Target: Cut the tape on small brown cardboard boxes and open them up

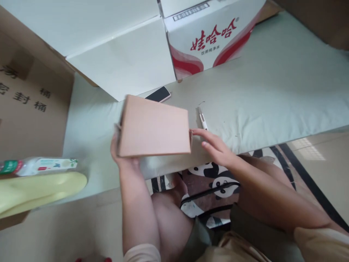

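Cardboard box (154,126): plain tan, flat-sided, unprinted.
Left hand (120,153): grasping box from beneath.
Right hand (215,145): unclenched, fingertips touching box edge.

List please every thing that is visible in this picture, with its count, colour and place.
small cardboard box: 1, pinkish brown, held above the near edge of the mat
phone: 1, dark screen, on the mat just behind the small box
pen-like tool: 1, white, on the mat right of the small box
printed carton: 1, white with red characters, far side, centre
plain carton: 1, white, far left
brown carton: 1, black characters, left edge
plastic packet: 1, clear with label, lower left, on a pale yellow object
mat: 1, pale green, covers the work surface
panda cloth: 1, black and white, below the mat edge
left hand: holds the small box from below
right hand: fingers touch the box's right edge
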A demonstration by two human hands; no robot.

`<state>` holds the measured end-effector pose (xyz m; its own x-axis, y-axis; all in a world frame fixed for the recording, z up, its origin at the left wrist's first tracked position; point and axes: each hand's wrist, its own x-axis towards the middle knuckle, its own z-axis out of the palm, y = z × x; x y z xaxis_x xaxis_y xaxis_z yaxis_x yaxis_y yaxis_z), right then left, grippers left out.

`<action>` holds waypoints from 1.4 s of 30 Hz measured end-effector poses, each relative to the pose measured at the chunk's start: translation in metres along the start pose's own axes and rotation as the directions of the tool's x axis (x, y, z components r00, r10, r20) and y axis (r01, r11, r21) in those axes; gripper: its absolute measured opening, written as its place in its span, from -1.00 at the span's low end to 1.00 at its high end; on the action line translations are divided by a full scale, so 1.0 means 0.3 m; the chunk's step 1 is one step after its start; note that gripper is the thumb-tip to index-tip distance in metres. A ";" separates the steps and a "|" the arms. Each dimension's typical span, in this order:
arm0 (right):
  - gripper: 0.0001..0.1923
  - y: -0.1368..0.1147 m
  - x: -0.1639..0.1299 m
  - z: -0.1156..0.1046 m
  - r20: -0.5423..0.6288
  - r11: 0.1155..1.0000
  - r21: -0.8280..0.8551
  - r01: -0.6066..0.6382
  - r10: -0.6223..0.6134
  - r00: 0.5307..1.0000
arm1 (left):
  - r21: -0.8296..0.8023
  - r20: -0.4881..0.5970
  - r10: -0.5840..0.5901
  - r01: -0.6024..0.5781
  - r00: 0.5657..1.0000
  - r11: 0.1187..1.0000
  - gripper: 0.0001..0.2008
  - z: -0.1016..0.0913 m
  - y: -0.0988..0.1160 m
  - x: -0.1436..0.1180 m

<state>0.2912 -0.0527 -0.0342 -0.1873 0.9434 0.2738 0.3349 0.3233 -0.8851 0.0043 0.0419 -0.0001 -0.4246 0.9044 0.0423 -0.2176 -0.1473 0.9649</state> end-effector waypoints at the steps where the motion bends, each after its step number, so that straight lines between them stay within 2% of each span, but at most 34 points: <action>1: -0.49 -0.009 0.002 0.008 0.046 0.998 -0.011 0.069 -0.069 0.997 | -0.037 0.013 -0.061 0.062 0.998 0.997 -0.64 0.007 -0.009 -0.007; 3: -0.45 -0.031 0.006 0.024 0.073 0.984 -0.068 0.165 -0.160 0.984 | -0.059 0.054 -0.206 0.210 0.977 0.976 -0.59 0.021 -0.033 -0.030; 5: -0.44 -0.054 0.008 0.031 0.029 0.968 -0.143 0.206 -0.204 0.979 | 0.000 0.123 -0.363 0.366 0.924 0.931 -0.45 0.034 -0.062 -0.064; 7: -0.45 -0.077 0.009 0.022 -0.047 0.944 -0.191 0.269 -0.283 0.958 | 0.070 0.212 -0.449 0.445 0.868 0.893 -0.23 0.044 -0.089 -0.102; 9: -0.45 -0.099 0.011 -0.001 -0.131 0.911 -0.214 0.352 -0.384 0.914 | 0.137 0.310 -0.460 0.440 0.832 0.887 -0.08 0.054 -0.113 -0.138; 11: -0.45 -0.116 0.013 -0.035 -0.196 0.888 -0.224 0.402 -0.445 0.874 | 0.223 0.412 -0.438 0.377 0.799 0.899 -0.07 0.060 -0.134 -0.162; 13: -0.47 -0.125 0.018 -0.070 -0.207 0.889 -0.217 0.403 -0.445 0.871 | 0.349 0.471 -0.448 0.305 0.760 0.886 -0.13 0.061 -0.148 -0.172; 15: -0.52 -0.124 0.025 -0.095 -0.174 0.899 -0.195 0.392 -0.425 0.888 | 0.494 0.468 -0.503 0.257 0.727 0.831 -0.21 0.059 -0.152 -0.170; 17: -0.55 -0.116 0.030 -0.104 -0.136 0.902 -0.201 0.381 -0.411 0.901 | 0.591 0.423 -0.531 0.221 0.734 0.776 -0.28 0.058 -0.145 -0.162; 19: -0.55 -0.105 0.033 -0.095 -0.119 0.899 -0.255 0.356 -0.395 0.911 | 0.621 0.397 -0.502 0.177 0.768 0.763 -0.30 0.061 -0.129 -0.154; 22: -0.55 -0.091 0.034 -0.067 -0.172 0.885 -0.332 0.327 -0.397 0.901 | 0.616 0.376 -0.449 0.144 0.810 0.775 -0.34 0.075 -0.110 -0.149; 25: -0.47 -0.083 0.034 -0.044 -0.249 0.888 -0.293 0.354 -0.428 0.869 | 0.622 0.352 -0.456 0.160 0.817 0.766 -0.41 0.086 -0.112 -0.149; 27: -0.42 -0.078 0.034 -0.039 -0.268 0.898 -0.255 0.360 -0.423 0.865 | 0.623 0.337 -0.438 0.151 0.834 0.767 -0.47 0.085 -0.125 -0.146; 29: -0.42 -0.071 0.035 -0.038 -0.268 0.901 -0.243 0.359 -0.418 0.868 | 0.591 0.320 -0.338 0.093 0.885 0.801 -0.46 0.079 -0.135 -0.140; 30: -0.44 -0.068 0.036 -0.037 -0.262 0.900 -0.246 0.359 -0.418 0.870 | 0.557 0.312 -0.245 0.032 0.918 0.830 -0.42 0.076 -0.136 -0.137; 31: -0.45 -0.065 0.036 -0.036 -0.247 0.899 -0.249 0.360 -0.418 0.874 | 0.509 0.311 -0.120 -0.058 0.943 0.859 -0.38 0.073 -0.132 -0.135; 32: -0.45 -0.063 0.037 -0.034 -0.219 0.896 -0.251 0.366 -0.421 0.880 | 0.445 0.319 0.030 -0.178 0.947 0.878 -0.38 0.072 -0.123 -0.135; 33: -0.45 -0.062 0.038 -0.031 -0.177 0.891 -0.248 0.381 -0.428 0.886 | 0.369 0.340 0.192 -0.319 0.920 0.873 -0.41 0.073 -0.110 -0.136; 34: -0.45 -0.063 0.039 -0.026 -0.123 0.882 -0.241 0.405 -0.441 0.889 | 0.287 0.373 0.343 -0.458 0.862 0.841 -0.46 0.077 -0.095 -0.140; 35: -0.44 -0.066 0.039 -0.020 -0.065 0.872 -0.228 0.434 -0.458 0.887 | 0.212 0.417 0.463 -0.579 0.782 0.787 -0.50 0.081 -0.080 -0.146; 37: -0.44 -0.078 0.037 -0.007 0.022 0.851 -0.185 0.491 -0.496 0.868 | 0.148 0.521 0.576 -0.732 0.629 0.665 -0.57 0.093 -0.055 -0.158; 38: -0.44 -0.085 0.035 -0.002 0.040 0.846 -0.161 0.508 -0.509 0.860 | 0.154 0.559 0.584 -0.766 0.589 0.625 -0.58 0.097 -0.050 -0.163; 39: -0.46 -0.093 0.033 0.001 0.036 0.849 -0.142 0.510 -0.510 0.859 | 0.174 0.576 0.579 -0.778 0.577 0.603 -0.58 0.100 -0.049 -0.167; 40: -0.48 -0.098 0.030 0.002 0.007 0.859 -0.131 0.495 -0.499 0.867 | 0.198 0.573 0.574 -0.778 0.585 0.596 -0.57 0.101 -0.053 -0.169; 42: -0.59 -0.100 0.026 -0.004 -0.109 0.902 -0.159 0.401 -0.420 0.901 | 0.234 0.532 0.574 -0.759 0.623 0.607 -0.55 0.098 -0.068 -0.171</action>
<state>0.2809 -0.0549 -0.0051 -0.2088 0.7225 0.6591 0.3737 0.6818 -0.6289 0.0563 0.0104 -0.0143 0.0784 0.6917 0.7179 0.3964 -0.6824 0.6142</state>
